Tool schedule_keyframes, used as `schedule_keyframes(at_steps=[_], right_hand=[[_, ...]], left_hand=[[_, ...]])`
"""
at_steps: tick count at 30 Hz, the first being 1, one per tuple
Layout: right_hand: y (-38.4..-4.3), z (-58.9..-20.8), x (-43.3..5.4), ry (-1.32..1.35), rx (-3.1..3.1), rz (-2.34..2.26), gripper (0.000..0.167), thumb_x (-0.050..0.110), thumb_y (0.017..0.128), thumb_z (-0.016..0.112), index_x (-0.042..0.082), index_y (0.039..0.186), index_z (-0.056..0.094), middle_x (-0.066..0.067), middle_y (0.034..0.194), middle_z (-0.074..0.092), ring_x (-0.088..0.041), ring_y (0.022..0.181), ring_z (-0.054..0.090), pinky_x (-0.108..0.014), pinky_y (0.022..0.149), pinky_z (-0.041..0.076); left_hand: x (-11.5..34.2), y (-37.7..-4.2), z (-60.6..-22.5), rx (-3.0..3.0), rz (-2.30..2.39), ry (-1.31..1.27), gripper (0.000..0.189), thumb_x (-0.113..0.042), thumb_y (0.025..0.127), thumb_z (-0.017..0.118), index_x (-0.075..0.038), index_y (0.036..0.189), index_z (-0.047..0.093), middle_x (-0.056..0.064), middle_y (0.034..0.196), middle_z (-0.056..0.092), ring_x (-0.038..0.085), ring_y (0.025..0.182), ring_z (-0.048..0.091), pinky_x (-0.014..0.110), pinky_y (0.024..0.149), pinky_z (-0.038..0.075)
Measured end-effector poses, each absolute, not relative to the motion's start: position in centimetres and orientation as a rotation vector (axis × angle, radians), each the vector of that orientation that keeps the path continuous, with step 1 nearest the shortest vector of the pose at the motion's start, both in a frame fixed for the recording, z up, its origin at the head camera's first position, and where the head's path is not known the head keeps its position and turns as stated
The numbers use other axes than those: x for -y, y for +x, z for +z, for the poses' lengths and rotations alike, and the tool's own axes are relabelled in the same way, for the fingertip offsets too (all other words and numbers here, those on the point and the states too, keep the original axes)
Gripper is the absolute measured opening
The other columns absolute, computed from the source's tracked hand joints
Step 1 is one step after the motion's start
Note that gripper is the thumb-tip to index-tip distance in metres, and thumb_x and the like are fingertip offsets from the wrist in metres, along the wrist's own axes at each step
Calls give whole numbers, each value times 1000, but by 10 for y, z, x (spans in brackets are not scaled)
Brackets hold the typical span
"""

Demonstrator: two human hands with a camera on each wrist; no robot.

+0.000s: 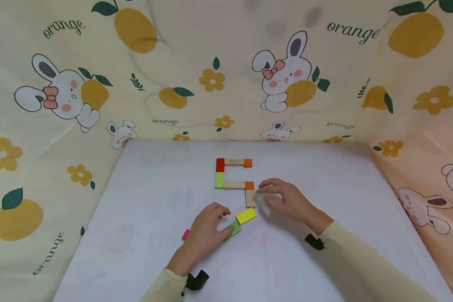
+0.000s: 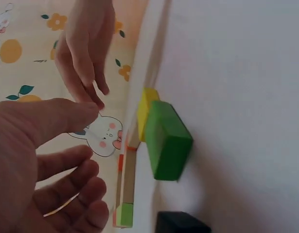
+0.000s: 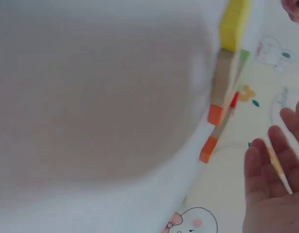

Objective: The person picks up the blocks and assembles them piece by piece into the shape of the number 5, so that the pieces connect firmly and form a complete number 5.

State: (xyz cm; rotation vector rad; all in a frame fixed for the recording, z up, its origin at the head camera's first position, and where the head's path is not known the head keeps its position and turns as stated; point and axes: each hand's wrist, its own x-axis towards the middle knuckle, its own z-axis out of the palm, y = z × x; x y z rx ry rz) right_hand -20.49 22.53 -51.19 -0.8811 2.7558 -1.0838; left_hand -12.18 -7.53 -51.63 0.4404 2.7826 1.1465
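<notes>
Flat coloured and plain wooden blocks are laid end to end on the white table. My left hand (image 1: pixel 205 230) hovers over the lower end of the row with relaxed fingers, partly covering a green block (image 1: pixel 234 230). In the left wrist view this green block (image 2: pixel 166 141) stands apart from the thumb and fingers. A yellow block (image 1: pixel 246 216) lies between it and a plain wooden block (image 1: pixel 250 199). Beside that wooden block and an orange block (image 1: pixel 249 185), my right hand (image 1: pixel 292 203) is held with loosely bent fingers and nothing in them.
Farther back, a light green block (image 1: pixel 219 180), a red block (image 1: pixel 220 165), plain blocks (image 1: pixel 234 185) and another orange block (image 1: pixel 248 163) form an angular shape. A pink block (image 1: pixel 186 234) peeks out left of the left hand. A printed cloth (image 1: pixel 241 121) stands behind the table.
</notes>
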Motion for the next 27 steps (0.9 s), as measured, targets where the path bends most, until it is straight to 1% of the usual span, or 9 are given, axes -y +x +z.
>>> schedule_keyframes(at_steps=[3,6,10,16,23,27], right_hand=[[-194,-512,-228,-1035,-2758,-983,34,9,100,73,14,132,79,2,140,65,-25,132,61,-51,105,54],[-188,-516,-224,-1216,-2741,-866,39,10,98,73,11,137,76,2,142,64,-22,132,60,-47,103,55],[-184,-524,-214,-1382,-2704,-750,38,13,97,73,7,134,76,-2,141,65,-20,132,60,-43,104,55],[-179,-530,-210,-1386,-2691,-681,34,14,95,73,8,128,79,-3,139,66,-22,132,60,-46,107,54],[-178,-529,-209,-1408,-2662,-625,37,17,94,72,6,130,79,-5,140,67,-24,133,60,-47,108,53],[-179,-529,-209,-1415,-2650,-600,40,18,94,72,5,131,78,-6,141,67,-25,134,60,-47,108,53]], left_hand=[[76,-122,-520,-2799,1067,512,35,-26,95,86,-11,125,76,-1,122,67,18,110,62,39,94,58],[75,-121,-525,-2826,999,575,35,-25,93,87,-11,123,77,-1,121,67,18,110,61,37,92,58],[72,-121,-531,-2876,937,606,36,-24,92,89,-9,122,77,2,119,67,19,108,61,36,91,58],[69,-120,-539,-2870,894,595,38,-25,91,89,-9,122,75,1,118,66,18,106,60,37,92,57],[69,-115,-538,-2871,849,548,38,-24,90,90,-10,122,76,2,117,66,18,103,59,35,88,57],[70,-115,-538,-2871,836,530,37,-25,90,90,-11,122,76,1,117,66,18,102,59,35,88,57]])
